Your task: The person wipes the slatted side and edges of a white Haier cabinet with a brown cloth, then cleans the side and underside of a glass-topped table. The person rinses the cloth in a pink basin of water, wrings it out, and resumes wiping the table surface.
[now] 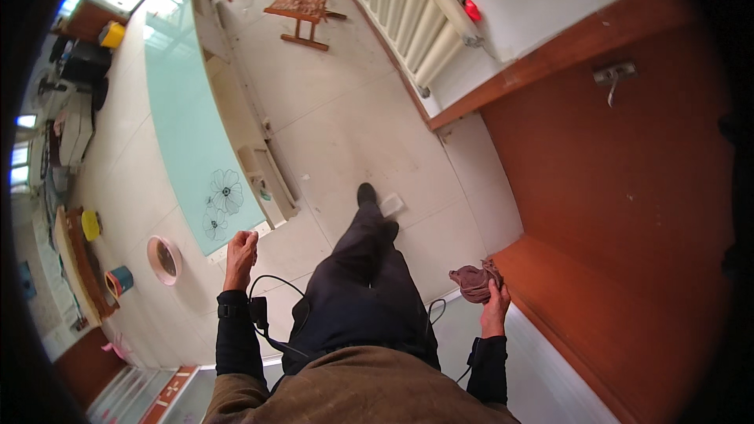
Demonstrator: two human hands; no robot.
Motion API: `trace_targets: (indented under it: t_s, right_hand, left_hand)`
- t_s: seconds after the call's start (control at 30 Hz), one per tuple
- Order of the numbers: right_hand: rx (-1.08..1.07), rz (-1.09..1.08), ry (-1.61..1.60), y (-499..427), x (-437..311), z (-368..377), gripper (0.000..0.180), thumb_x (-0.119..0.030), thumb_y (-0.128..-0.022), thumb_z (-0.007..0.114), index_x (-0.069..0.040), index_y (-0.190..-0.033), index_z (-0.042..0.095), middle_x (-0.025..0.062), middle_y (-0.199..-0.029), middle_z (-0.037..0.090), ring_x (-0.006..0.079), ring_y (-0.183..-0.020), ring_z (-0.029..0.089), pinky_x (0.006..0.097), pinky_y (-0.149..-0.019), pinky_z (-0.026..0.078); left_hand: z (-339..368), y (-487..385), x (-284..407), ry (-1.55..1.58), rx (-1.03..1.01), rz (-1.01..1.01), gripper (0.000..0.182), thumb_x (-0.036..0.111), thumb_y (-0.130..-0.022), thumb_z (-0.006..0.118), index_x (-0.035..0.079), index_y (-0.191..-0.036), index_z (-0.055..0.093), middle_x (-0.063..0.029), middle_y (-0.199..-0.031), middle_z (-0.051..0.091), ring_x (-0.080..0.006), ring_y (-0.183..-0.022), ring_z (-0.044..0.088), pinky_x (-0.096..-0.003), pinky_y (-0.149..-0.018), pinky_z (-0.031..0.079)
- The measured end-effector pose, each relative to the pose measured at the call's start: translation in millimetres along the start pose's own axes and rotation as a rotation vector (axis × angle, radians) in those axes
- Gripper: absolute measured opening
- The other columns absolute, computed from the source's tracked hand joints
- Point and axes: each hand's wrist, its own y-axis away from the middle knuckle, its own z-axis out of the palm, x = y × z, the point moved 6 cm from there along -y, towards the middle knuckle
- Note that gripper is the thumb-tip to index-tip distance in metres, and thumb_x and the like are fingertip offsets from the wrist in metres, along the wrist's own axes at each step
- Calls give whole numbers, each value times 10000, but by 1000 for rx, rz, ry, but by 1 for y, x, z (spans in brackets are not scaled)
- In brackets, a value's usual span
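My right hand (496, 306) grips a crumpled brown cloth (473, 283), held out to the right near a reddish-brown wooden panel. My left hand (241, 256) is raised beside the near end of a long table with a pale green glass top (182, 106) and a black flower print. Its fingers are curled inward; nothing shows in them, though the palm side is mostly hidden. A black cable (277, 277) loops by my left wrist. Below me are dark trousers and a dark shoe (366, 193) on the tiled floor, with a small whitish flat piece (392, 205) beside the shoe.
A folding stool (303, 0) stands on the floor ahead, left of a white radiator (412, 23). A brown door (607, 147) with a metal handle (615, 73) is on the right. A pink round basin (164, 259) and a blue bin (119, 281) lie left of the table.
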Motion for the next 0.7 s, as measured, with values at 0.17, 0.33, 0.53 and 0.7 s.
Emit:
trace_targets:
  t_s: [0.17, 0.33, 0.53, 0.7]
  right_hand:
    - [-142, -66, 106, -37, -29, 41, 377, -194, -991, 645, 56, -1267, 592, 143, -1268, 652, 213, -1119, 632, 344, -999, 488]
    - [-214, -40, 115, -52, -40, 88, 313, -178, -981, 647, 57, -1187, 623, 124, -1181, 674, 204, -1067, 632, 343, -977, 490]
    - [-293, -73, 208, -55, -59, 155, 261, -154, -991, 641, 34, -1171, 620, 121, -1177, 674, 195, -1049, 634, 345, -974, 495]
    - [-333, -34, 260, -54, -79, 228, 283, -151, -998, 649, 33, -1206, 593, 108, -1196, 663, 185, -1075, 630, 336, -986, 490]
  left_hand:
    - [-18, 13, -21, 127, 101, -51, 258, 298, -1018, 645, 69, -915, 583, 50, -649, 472, -52, -519, 427, -229, -463, 347]
    - [-28, 16, -43, 189, 154, -97, 248, 290, -1015, 654, 82, -899, 584, 48, -646, 484, -57, -504, 430, -233, -453, 348]
    - [-54, -8, -51, 268, 197, -124, 225, 272, -1019, 637, 81, -912, 586, 36, -629, 497, -59, -492, 440, -225, -449, 359]
    - [-75, -40, -46, 292, 208, -159, 235, 279, -1021, 640, 81, -907, 585, 38, -632, 497, -56, -497, 441, -226, -451, 358]
